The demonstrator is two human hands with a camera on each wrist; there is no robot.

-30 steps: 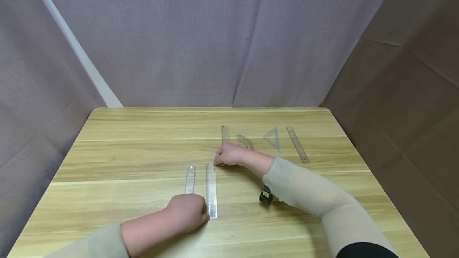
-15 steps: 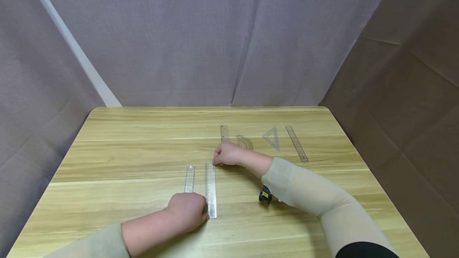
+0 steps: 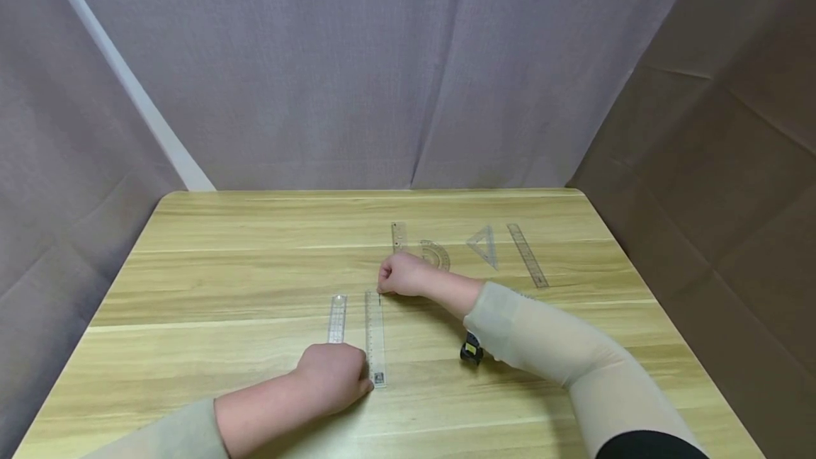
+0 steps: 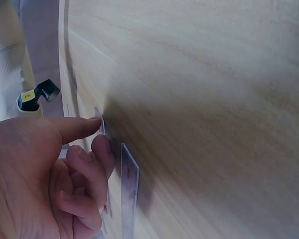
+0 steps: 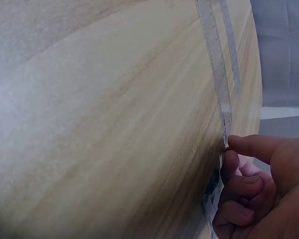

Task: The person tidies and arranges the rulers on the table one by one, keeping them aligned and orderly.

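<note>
The long ruler (image 3: 375,337) lies flat on the desk (image 3: 223,268) with its long axis running straight away from the person, and one hand sits at each end of it. The left hand (image 3: 334,376) is at the near end, fingers curled, with the thumb tip against the ruler's edge; in the left wrist view the thumb and forefinger seem to pinch that end (image 4: 100,124). The right hand (image 3: 403,275) is at the far end, also curled, and the right wrist view shows its thumb tip (image 5: 244,144) set against the ruler's end. Whether the fingers under it close on the plastic I cannot tell for certain, but it looks like a pinch.

Just left of the left hand's thumb, parallel and close beside the long ruler, lies a short ruler (image 3: 337,318), untouched. Beyond the right hand sit another small ruler (image 3: 399,236), a protractor (image 3: 436,254), a set square (image 3: 484,246) and a slanted ruler (image 3: 528,255).

Both hands are equally near; the ruler spans the gap between them.
</note>
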